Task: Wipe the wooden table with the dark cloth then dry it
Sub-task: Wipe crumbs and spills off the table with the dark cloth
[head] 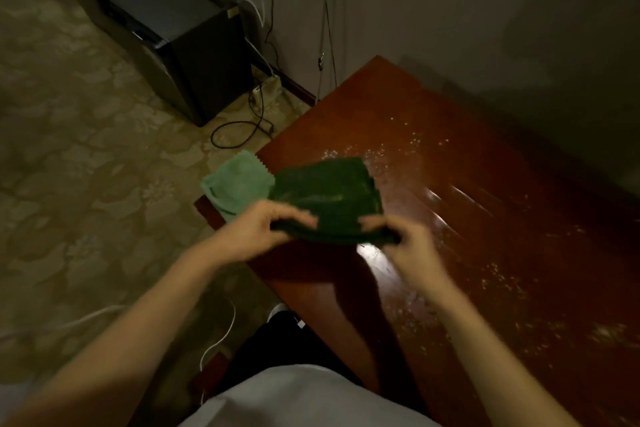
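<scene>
Dark green cloth hangs above the near-left corner of the wooden counter, long edge running between the left hand and right hand, both pinching it; scattered crumbs lie rightward, nearer the right hand.

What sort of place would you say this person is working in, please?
Probably a home or hotel room: patterned carpet, a small black fridge-like cabinet by the wall with cables on the floor, and a polished wooden table speckled with crumbs.
</scene>
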